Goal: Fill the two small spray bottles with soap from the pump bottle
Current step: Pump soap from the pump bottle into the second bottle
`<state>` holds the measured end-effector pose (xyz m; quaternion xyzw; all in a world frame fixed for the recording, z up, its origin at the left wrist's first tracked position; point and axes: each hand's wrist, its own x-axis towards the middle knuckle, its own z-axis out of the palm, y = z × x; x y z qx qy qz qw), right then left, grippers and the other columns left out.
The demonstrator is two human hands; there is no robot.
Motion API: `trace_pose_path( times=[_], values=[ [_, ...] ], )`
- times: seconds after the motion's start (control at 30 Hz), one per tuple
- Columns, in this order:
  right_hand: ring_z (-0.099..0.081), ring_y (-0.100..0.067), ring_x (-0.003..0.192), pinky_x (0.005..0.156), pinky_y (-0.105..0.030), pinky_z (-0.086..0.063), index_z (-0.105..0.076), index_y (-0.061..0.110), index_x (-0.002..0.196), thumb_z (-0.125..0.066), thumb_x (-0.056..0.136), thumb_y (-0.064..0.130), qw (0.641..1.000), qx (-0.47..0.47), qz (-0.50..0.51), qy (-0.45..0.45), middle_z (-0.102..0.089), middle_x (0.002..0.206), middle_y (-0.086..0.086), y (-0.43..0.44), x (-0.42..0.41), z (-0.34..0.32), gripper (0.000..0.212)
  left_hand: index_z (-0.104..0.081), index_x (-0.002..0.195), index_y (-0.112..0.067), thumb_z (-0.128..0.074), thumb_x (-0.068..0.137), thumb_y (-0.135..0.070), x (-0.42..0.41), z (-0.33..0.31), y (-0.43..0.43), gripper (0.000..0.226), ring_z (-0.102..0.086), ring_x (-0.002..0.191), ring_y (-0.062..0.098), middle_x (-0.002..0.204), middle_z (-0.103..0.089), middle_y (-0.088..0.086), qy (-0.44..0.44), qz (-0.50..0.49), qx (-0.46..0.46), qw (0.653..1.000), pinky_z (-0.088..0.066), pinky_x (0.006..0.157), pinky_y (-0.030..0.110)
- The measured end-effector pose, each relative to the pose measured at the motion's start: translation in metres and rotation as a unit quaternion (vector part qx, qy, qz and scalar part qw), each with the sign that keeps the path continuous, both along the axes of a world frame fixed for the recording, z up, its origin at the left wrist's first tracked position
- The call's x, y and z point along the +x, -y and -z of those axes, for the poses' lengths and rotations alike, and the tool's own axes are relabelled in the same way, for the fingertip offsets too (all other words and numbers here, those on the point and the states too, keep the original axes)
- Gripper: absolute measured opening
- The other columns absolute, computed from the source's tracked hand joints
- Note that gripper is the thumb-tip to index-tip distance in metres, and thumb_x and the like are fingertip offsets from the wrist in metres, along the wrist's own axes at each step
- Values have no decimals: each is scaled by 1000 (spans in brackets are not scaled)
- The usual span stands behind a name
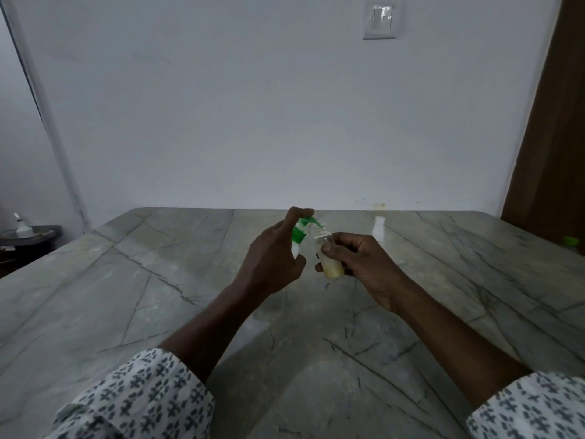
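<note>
**Pump over spray bottle, mid-counter**

Grey-green veined stone counter (158,280), running back to a plain white wall (221,106) with a switch plate (379,19) high up and a brown door or panel (557,122) along the right side. Off the left edge, a dark low stand (31,236) bearing a small white object, too small to make out.

Toward the middle of the counter, nearer the far edge than the near one: left hand (272,261) wrapped around the pump bottle (299,237) — green collar and nozzle showing, white body mostly hidden, index finger laid on top of the pump head. Right hand (357,264) closed around the small spray bottle (329,258), clear, uncapped, tilted, yellowish soap pooled in its lower part; neck held just under the green nozzle. Touching or not — cannot tell.

Second small white bottle (379,228) upright near the far edge, right of the hands and well apart from them. A bit of green (571,240) at the far right corner, cut off by the frame.

Bare counter to the left, right and front of the hands; patterned sleeves (136,400) over the near edge.
</note>
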<state>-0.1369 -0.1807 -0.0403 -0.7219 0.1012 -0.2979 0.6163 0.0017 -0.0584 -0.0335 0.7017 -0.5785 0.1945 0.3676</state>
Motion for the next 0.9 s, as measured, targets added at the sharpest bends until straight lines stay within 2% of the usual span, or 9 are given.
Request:
trace_pose_path(
  times=[0.13, 0.3, 0.47, 0.6, 0.67, 0.77, 0.9],
  values=[
    [-74, -28, 88, 78, -35, -60, -69, 12, 113, -62, 94, 19, 1000, 10, -2, 2, -73, 104, -11, 2, -1, 0, 22, -30, 142, -30, -74, 75, -11, 1, 1, 0, 82, -47, 55, 4, 113, -68, 7, 7, 8, 5, 1000, -49, 59, 21],
    [-74, -28, 88, 72, -29, -58, -69, 11, 112, -62, 94, 18, 1000, 22, -11, 2, -73, 104, -13, 2, -1, 0, 21, -30, 141, -30, -73, 76, -11, 0, 0, 0, 81, -51, 58, 9, 116, -68, 8, 11, 6, 11, 1000, -47, 58, 20],
    [-74, -29, 90, 77, -33, -60, -69, 11, 113, -62, 94, 18, 1000, 23, -16, -1, -73, 106, -13, 3, -1, 1, 22, -37, 137, -25, -73, 75, -9, 0, -1, 1, 73, -47, 56, 4, 112, -68, 8, 11, -2, 7, 1000, -37, 55, 14],
    [-74, -28, 90, 78, -34, -60, -70, 12, 113, -62, 94, 18, 1000, 12, -21, -12, -74, 104, -9, 0, -1, 1, 22, -40, 127, -23, -74, 74, -9, -1, -1, 0, 65, -57, 66, 13, 114, -69, 6, 5, 0, -4, 1000, -52, 59, 23],
    [-74, -29, 91, 78, -36, -60, -69, 9, 114, -62, 94, 17, 1000, 11, -20, -15, -73, 105, -10, 0, -1, 1, 23, -41, 127, -22, -75, 74, -10, -1, -1, 0, 64, -58, 67, 14, 113, -69, 6, 4, 0, -6, 1000, -54, 61, 25],
    [-74, -30, 91, 80, -38, -60, -69, 8, 115, -62, 94, 17, 1000, 16, -19, -10, -73, 107, -12, 0, -1, 2, 24, -40, 130, -23, -75, 74, -10, -1, 0, -1, 67, -53, 62, 7, 116, -68, 6, 2, 0, -5, 1000, -53, 60, 23],
    [-74, -29, 91, 77, -31, -59, -69, 9, 114, -62, 94, 19, 1000, 23, -16, -2, -73, 106, -13, 0, -3, -1, 24, -33, 138, -28, -73, 74, -10, 0, 1, 0, 78, -47, 55, 3, 114, -68, 7, 10, 0, 4, 1000, -45, 55, 17]
  ],
)
